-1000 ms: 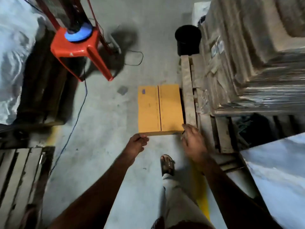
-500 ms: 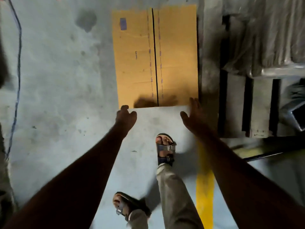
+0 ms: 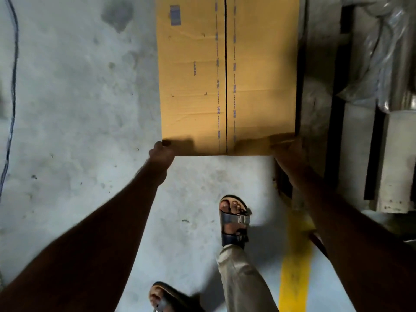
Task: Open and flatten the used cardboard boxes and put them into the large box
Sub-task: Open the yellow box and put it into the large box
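A closed yellow-brown cardboard box point(image 3: 193, 86) stands on the concrete floor, its two top flaps meeting along a dark seam down the middle. My left hand point(image 3: 161, 153) grips the box's near left corner with curled fingers. My right hand point(image 3: 289, 149) is at the near right corner, against the box's side; its fingers are in shadow and hard to make out. The large box is not in view.
A wooden pallet point(image 3: 319, 109) with a plastic-wrapped load point(image 3: 382, 52) stands right beside the box. A blue cable point(image 3: 12, 86) runs along the left floor edge. A yellow floor line point(image 3: 292, 278) is near my sandalled feet point(image 3: 234, 219).
I have stepped closer and leaned over the box. Both hands moved from just short of its near edge onto its two near corners.
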Available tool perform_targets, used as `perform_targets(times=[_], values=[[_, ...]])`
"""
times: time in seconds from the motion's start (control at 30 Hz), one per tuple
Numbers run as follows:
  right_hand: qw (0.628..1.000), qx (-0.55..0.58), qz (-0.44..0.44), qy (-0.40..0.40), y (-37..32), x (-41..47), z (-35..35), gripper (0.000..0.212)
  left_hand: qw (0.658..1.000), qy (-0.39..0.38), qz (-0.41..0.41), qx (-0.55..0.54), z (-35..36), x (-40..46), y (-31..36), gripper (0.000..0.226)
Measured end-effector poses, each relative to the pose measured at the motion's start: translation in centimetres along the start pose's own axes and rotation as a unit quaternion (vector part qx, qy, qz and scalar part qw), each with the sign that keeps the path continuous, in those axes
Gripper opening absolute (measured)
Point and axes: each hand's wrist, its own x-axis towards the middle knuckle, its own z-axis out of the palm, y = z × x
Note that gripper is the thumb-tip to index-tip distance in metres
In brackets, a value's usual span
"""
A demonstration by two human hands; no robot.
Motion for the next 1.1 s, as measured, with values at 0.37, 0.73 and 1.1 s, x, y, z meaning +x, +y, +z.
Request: perform_targets(times=[0.37,0.73,1.1], values=[[0.997,0.050,-0.027,0.045,-10.9,-8.6,-9.7,0.091,0.984,0.136,0.048,-0.106,-6.2,-16.0,12.4,0.052],[0.992,-0.049,-0.092,0.077,-17.8,-30.9,-24.4,0.062,0.963,0.162,0.169,-0.133,-18.9,-41.8,18.8,0.061],[0.921,0.150,-0.173,0.316,-18.2,-65.9,-33.8,0.068,0.908,0.199,0.325,-0.175,-33.0,-68.2,13.9,0.058]])
